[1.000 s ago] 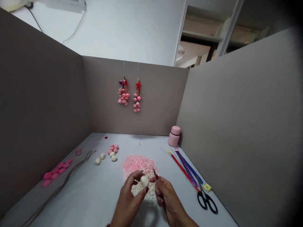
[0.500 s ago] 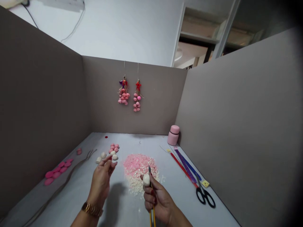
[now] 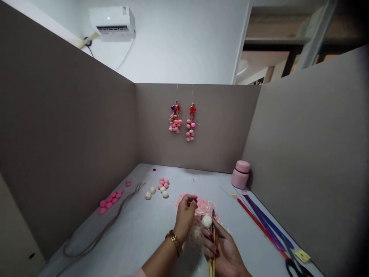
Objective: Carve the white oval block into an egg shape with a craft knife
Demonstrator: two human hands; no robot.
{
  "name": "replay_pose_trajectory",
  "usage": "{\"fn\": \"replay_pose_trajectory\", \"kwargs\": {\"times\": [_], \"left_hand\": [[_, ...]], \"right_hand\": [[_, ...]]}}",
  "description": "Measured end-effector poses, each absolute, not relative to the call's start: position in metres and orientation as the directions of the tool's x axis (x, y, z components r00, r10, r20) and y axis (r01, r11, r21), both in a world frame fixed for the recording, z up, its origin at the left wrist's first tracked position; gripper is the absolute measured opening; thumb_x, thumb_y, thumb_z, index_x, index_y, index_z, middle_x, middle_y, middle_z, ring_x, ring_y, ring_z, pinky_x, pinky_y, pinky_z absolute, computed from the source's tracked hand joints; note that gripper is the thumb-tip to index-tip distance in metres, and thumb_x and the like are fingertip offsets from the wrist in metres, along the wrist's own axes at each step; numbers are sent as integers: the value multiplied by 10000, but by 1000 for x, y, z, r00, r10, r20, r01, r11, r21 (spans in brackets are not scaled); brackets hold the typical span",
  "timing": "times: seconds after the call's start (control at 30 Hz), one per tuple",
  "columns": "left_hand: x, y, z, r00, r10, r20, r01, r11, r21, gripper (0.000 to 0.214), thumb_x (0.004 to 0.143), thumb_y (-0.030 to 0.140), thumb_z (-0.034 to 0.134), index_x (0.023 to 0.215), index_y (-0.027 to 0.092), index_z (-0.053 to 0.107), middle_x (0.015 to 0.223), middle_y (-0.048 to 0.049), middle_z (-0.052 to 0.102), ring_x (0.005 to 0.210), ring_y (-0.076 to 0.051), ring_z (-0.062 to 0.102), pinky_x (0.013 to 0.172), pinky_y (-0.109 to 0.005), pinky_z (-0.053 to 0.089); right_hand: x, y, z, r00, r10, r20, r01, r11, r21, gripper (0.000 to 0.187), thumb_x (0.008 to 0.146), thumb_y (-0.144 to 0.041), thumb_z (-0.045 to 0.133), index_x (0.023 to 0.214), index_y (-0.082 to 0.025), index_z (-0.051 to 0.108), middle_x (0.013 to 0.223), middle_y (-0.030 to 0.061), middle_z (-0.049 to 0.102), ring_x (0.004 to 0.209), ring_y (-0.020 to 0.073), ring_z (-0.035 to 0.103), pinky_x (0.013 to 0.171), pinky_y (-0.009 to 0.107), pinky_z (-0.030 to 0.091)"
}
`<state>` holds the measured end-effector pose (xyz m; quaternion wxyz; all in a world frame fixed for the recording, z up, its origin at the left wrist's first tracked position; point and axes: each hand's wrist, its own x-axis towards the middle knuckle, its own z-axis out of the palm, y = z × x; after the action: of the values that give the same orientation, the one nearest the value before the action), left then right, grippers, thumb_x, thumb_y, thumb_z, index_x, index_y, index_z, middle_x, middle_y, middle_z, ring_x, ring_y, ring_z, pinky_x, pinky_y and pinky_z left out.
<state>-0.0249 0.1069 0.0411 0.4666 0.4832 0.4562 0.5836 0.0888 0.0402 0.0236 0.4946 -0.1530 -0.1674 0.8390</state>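
The right hand (image 3: 223, 252) gripped a white ball (image 3: 206, 221) and a thin yellow-handled tool (image 3: 213, 234). The tool's long axis ran away from the person, dark tip toward the back wall. The left hand (image 3: 184, 217) hovered pinched over the pile of pink and white flakes (image 3: 206, 207).

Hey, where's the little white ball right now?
In the head view, low and centre: the white ball sits at the fingertips of the right hand, just right of the left hand, over the pink flake pile.

A jar (image 3: 240, 174) stands in the table's (image 3: 144, 231) far right corner. The right hand's (image 3: 223, 250) ball (image 3: 206, 221) is above the middle pile (image 3: 205, 206).
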Motion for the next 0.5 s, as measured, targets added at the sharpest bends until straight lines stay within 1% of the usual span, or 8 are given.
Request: {"fn": "replay_pose_trajectory", "kwargs": {"times": [0.07,0.13,0.2,0.3,0.37,0.4,0.43,0.5], "left_hand": [[-38,123,51,-133,974,185,-14,-189,982,278,879,289,585,1137,186,599,1173,-81,645,960,-235,646,800,-454,549],[-50,135,60,-207,956,207,56,-199,978,322,880,300,582,1180,186,572,1202,-88,627,975,-245,641,799,-464,548],[-59,137,64,-210,948,240,125,-218,968,319,882,305,578,1177,185,572,1195,-87,629,969,-244,642,797,-462,547],[-66,117,57,-61,954,295,210,-276,938,217,874,301,587,1046,175,630,1093,-65,666,918,-221,643,791,-440,533],[-68,95,46,44,951,305,216,-307,927,154,860,312,597,871,170,658,866,-24,677,786,-191,620,750,-398,497],[-68,84,40,108,948,300,196,-316,928,183,860,332,587,800,183,675,773,-20,675,741,-185,595,735,-359,470],[-68,75,33,166,943,290,169,-317,933,217,853,366,585,769,193,684,738,-22,677,714,-181,583,702,-329,453],[-66,62,19,233,938,256,106,-286,952,304,855,461,541,825,197,690,744,-41,698,699,-191,596,660,-314,443]], "right_hand": [[90,44,20,-465,882,-74,-786,-449,-425,334,615,-325,882,676,-167,594,508,-99,495,321,-14,253,346,136,191],[90,47,15,-464,883,-64,-790,-446,-420,328,620,-335,879,676,-179,595,506,-105,484,324,-12,253,346,132,196],[90,49,8,-469,881,-65,-786,-450,-424,324,632,-358,870,677,-189,597,497,-110,473,320,-8,238,340,132,195],[91,51,-2,-488,869,-85,-760,-471,-449,357,617,-400,870,650,-188,585,469,-119,451,305,-4,186,319,137,192],[91,53,-8,-500,859,-109,-733,-487,-474,399,583,-434,877,628,-183,570,471,-120,452,299,-5,171,311,138,203],[91,53,-11,-505,854,-125,-718,-497,-487,419,569,-454,877,615,-182,561,478,-118,457,295,-6,172,308,141,212],[90,53,-14,-510,848,-144,-702,-507,-500,435,559,-473,876,606,-181,557,486,-114,466,291,-6,176,304,146,218],[88,53,-20,-509,840,-187,-671,-523,-525,440,560,-496,872,610,-179,570,502,-100,491,284,-3,192,300,153,218]]}}
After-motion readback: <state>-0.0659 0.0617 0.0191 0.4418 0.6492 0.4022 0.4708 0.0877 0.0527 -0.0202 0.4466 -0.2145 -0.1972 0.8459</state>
